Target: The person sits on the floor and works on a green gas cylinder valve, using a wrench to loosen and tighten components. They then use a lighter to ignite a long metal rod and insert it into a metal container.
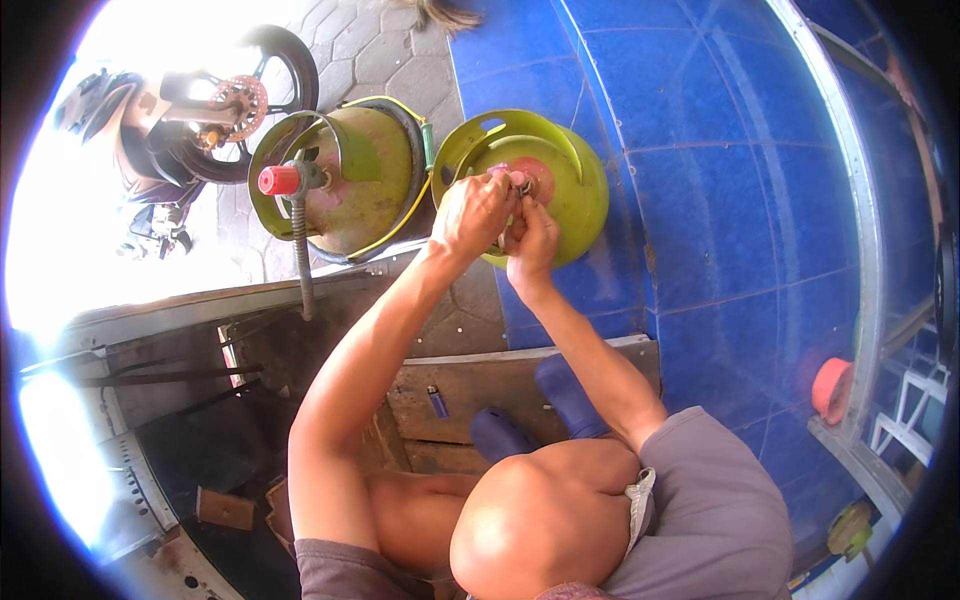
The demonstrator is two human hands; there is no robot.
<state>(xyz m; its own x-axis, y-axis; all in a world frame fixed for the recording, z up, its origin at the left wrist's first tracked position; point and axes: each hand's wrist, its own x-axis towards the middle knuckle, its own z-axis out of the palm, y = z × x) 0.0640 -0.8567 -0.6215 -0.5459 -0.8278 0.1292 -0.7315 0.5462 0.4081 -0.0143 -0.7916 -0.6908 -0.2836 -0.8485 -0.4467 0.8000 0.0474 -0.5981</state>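
Note:
A green gas cylinder (585, 190) stands in front of me with its ring-shaped collar facing up. At its centre is a metal valve (524, 186) on a reddish-pink patch. My left hand (472, 213) reaches over the collar, its fingers pinched at the valve, where a small pink piece shows by the fingertips. From the near side my right hand (533, 238) is closed with thumb and fingers at the same valve. The fingers partly hide the valve, and any finer part between them is too small to make out.
To the left stands a second green cylinder (375, 150) bearing a regulator with a red knob (279, 181) and a grey hose (302, 250). Beyond it is a parked motorcycle (170, 115). A blue lighter (437, 402) lies on the wooden board (425, 375). Blue tiles (730, 210) extend rightward.

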